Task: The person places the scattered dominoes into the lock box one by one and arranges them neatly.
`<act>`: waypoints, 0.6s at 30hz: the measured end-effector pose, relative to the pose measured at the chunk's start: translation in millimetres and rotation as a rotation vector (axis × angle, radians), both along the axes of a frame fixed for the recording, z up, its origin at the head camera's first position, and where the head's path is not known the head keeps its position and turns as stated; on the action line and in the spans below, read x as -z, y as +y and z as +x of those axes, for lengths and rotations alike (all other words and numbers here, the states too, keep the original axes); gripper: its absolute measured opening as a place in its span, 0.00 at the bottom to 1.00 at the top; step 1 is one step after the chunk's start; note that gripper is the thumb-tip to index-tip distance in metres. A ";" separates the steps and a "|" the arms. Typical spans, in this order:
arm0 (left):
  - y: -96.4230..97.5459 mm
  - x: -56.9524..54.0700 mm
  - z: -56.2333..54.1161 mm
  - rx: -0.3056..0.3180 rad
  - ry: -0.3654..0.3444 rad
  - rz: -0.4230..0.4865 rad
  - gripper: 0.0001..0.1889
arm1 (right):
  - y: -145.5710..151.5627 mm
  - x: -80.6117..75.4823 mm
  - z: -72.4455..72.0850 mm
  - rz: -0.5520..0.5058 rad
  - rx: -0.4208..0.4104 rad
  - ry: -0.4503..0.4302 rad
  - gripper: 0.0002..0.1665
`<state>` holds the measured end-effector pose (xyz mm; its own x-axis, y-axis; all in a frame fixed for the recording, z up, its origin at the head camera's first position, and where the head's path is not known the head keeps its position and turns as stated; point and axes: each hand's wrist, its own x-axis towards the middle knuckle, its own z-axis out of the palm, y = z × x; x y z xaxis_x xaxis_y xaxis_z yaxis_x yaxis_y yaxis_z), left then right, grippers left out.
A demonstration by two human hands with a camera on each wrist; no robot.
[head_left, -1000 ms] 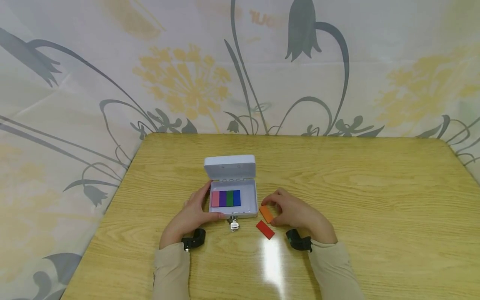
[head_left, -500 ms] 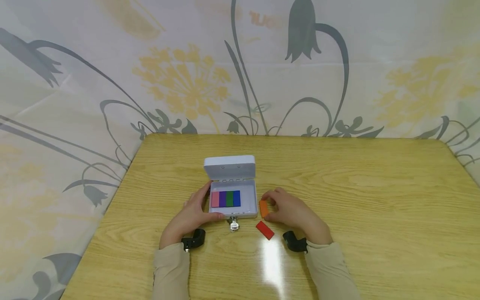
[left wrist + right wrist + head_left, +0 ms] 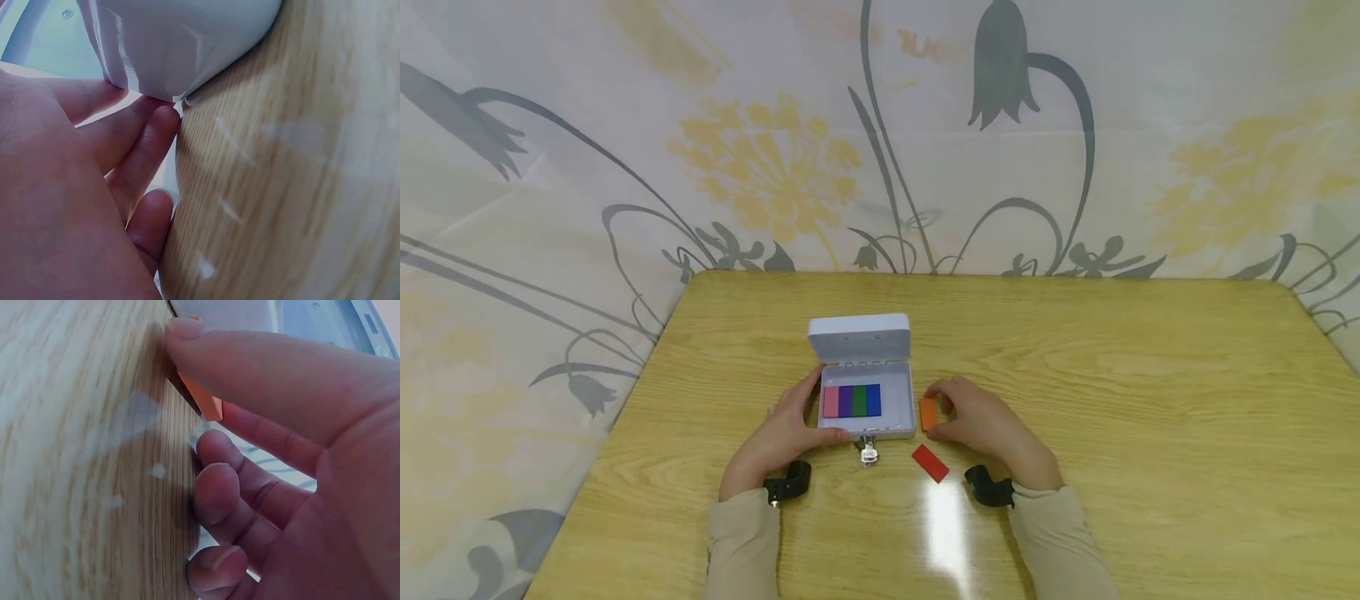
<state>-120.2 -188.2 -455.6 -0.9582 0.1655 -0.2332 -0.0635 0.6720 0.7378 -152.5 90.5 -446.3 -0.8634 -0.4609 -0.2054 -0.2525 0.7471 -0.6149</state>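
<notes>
A white metal box (image 3: 897,400) stands on the table with its lid (image 3: 859,338) raised. Inside it, pink (image 3: 831,402), purple (image 3: 846,401), green (image 3: 859,401) and blue blocks (image 3: 873,400) lie side by side toward the left wall. My left hand (image 3: 775,433) holds the box's left side, thumb at the front wall, fingers toward the back corner. Just right of the box, my right hand (image 3: 981,421) pinches an orange block (image 3: 928,415) by its two ends, low at the tabletop; the right wrist view shows the thumb over it. A red block (image 3: 930,463) lies slanted nearby.
Keys (image 3: 868,451) hang at the lock on the box's front. The wooden table (image 3: 1112,375) extends far to the right, and a floral-patterned cloth (image 3: 775,167) rises behind its back edge. Black wrist mounts (image 3: 990,487) sit under both wrists.
My right hand has turned the orange block from a slant to nearly parallel with the box's right wall and shifted it slightly left. The left hand, box and red block stay put.
</notes>
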 end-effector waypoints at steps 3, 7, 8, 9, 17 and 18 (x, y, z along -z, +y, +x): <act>-0.4 1.3 0.0 -0.004 0.006 0.005 0.57 | 0.9 1.5 -1.1 -0.032 0.018 -0.009 0.25; 0.3 1.6 -0.6 -0.007 0.007 0.010 0.57 | 3.0 0.9 -2.0 -0.080 0.041 -0.011 0.24; 0.5 1.4 -0.7 -0.007 0.005 0.010 0.57 | 3.3 0.5 -2.3 -0.092 0.046 -0.012 0.25; 0.6 1.3 -0.7 -0.007 0.003 0.009 0.57 | 3.6 0.7 -2.7 -0.105 0.045 -0.012 0.25; 0.9 -2.1 0.3 -0.003 -0.005 0.006 0.57 | 3.4 -1.4 -4.5 -0.161 0.070 -0.013 0.25; 0.9 -2.1 0.5 -0.004 -0.006 0.005 0.57 | 3.2 -1.8 -4.2 -0.164 0.072 -0.012 0.26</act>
<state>-119.7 -187.3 -453.5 -0.9574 0.1631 -0.2383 -0.0705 0.6682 0.7406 -156.7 93.8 -444.5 -0.8933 -0.4259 -0.1433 -0.1934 0.6522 -0.7330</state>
